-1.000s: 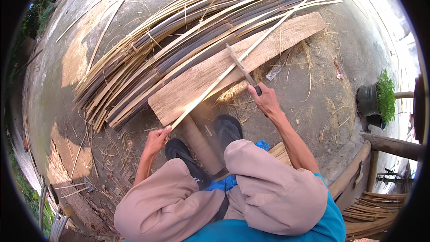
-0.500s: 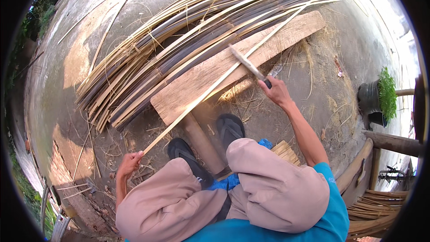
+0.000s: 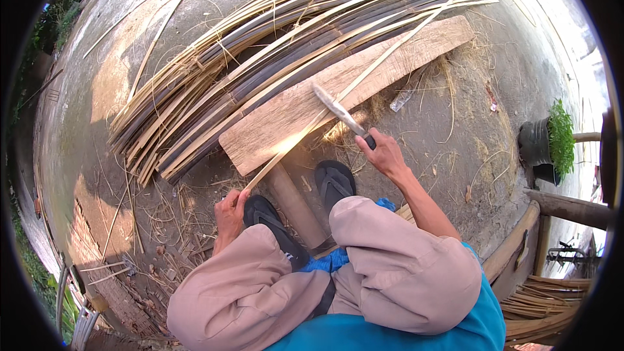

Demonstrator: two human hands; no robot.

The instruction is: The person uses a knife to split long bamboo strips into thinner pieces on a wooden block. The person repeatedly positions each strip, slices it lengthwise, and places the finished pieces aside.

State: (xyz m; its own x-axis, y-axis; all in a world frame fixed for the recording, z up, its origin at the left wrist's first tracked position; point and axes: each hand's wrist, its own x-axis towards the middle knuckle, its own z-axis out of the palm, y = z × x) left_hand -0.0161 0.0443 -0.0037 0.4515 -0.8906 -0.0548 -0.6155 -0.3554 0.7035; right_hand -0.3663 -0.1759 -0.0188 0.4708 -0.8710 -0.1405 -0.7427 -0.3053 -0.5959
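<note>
Between the fingers of my left hand (image 3: 229, 216) is the near end of a long pale bamboo strip (image 3: 371, 73). The strip slants away to the upper right across a wooden plank (image 3: 273, 126), and its far end reaches past the plank over a pile of strips. My right hand (image 3: 383, 155) is closed round the dark handle of a knife (image 3: 339, 110). The blade lies across the bamboo strip above the plank, pointing to the upper left. Whether its edge bites into the strip, I cannot tell.
Beyond the plank lies a large pile of bamboo strips (image 3: 265, 45). Under the plank a wooden post (image 3: 296, 208) runs between my sandalled feet. A potted plant (image 3: 560, 136) stands at the right. More strips (image 3: 549, 312) lie lower right; thin shavings litter the ground.
My left hand has moved right and up, nearer the plank, with the strip's end. The knife in my right hand has come left and down along the strip.
</note>
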